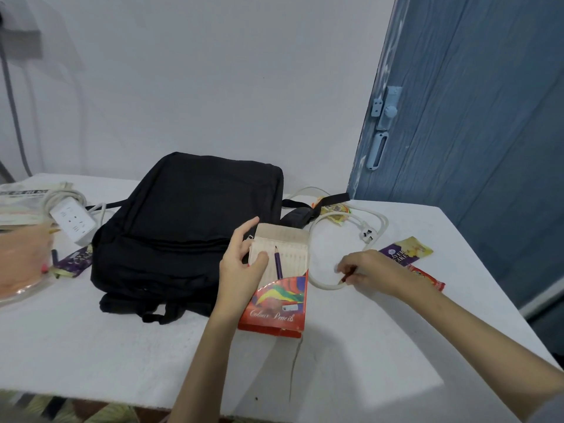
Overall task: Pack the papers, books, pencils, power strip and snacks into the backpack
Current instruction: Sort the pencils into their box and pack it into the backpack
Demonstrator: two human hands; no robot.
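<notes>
Left hand (pixel 241 267) grips the open pencil box (pixel 276 282) by its left edge — 1 purple pencil (pixel 278 261) inside. Right hand (pixel 366 271) pinches a pencil (pixel 346 276) over the white cord (pixel 323 282), right of the box. Black backpack (pixel 183 227) lies closed — just left of both.

There is only one view, from a wide-angle camera worn on the person's head. It looks forward and down across the white worktop (pixel 91 346), which fills the lower half of the frame. The white wall (pixel 213 71) stands across the upper part, and a blue door (pixel 473 132) is at the upper right. Both forearms enter from the lower right edge, so the camera is near. Straight lines bend near the edges.
</notes>
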